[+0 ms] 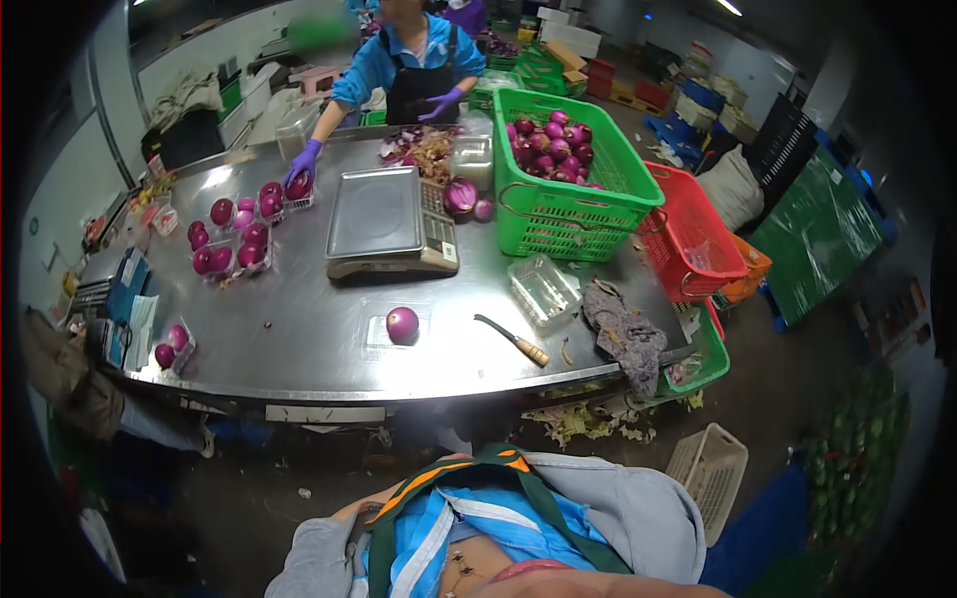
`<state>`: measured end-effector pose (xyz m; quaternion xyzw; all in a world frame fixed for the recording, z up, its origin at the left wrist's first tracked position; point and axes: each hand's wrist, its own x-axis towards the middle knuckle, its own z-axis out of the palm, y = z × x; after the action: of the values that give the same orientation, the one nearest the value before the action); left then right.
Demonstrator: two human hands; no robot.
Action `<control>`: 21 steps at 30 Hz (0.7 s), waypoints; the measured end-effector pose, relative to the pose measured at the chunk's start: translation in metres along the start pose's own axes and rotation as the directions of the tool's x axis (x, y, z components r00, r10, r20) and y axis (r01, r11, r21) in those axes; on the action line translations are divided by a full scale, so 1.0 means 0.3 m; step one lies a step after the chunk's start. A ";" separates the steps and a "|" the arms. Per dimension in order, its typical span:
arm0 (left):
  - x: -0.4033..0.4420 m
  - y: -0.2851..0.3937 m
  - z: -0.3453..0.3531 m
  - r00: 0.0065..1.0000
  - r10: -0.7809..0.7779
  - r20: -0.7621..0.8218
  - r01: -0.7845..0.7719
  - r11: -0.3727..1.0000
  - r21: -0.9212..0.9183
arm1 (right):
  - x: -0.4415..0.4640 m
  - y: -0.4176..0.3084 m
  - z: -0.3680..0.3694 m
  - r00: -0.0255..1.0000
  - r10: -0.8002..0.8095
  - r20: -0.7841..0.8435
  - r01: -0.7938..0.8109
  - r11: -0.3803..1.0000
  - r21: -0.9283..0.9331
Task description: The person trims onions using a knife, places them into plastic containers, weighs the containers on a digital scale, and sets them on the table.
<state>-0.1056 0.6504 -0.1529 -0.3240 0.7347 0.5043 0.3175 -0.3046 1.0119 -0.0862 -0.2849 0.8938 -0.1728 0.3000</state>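
Neither of my hands is in view; only my grey jacket, blue top and dark green straps show at the bottom. In front of me on the steel table (299, 339) a single red onion (402, 325) sits in a clear plastic tray (375, 331). To its right lies a curved knife with a wooden handle (531, 351). Beyond the knife are a stack of clear plastic trays (545, 290) and a crumpled grey cloth (623, 331) at the edge. A weighing scale (377, 214) stands behind the onion.
A green crate (578, 219) of red onions stands at the right, beside a red basket (695, 234). Trays of onions (254, 246) are at the left. Across the table, a co-worker's purple-gloved hand (304, 162) touches an onion tray. Onion skins (429, 149) lie behind the scale.
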 end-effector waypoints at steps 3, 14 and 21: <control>-0.009 -0.043 0.019 1.000 -0.023 -0.008 0.022 0.999 -0.035 | -0.012 0.012 0.003 1.000 0.016 0.005 -0.016 1.000 0.001; 0.005 -0.046 0.054 1.000 0.001 -0.018 -0.003 0.996 -0.091 | -0.038 0.030 0.007 0.999 0.050 0.005 -0.050 0.998 0.023; -0.004 -0.045 0.079 0.999 0.006 -0.041 -0.011 0.993 -0.117 | -0.041 0.046 0.001 0.999 0.051 0.015 -0.052 0.998 0.024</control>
<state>-0.0909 0.6692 -0.1661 -0.3492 0.7117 0.5411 0.2807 -0.3020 1.0301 -0.0877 -0.2593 0.8965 -0.1739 0.3144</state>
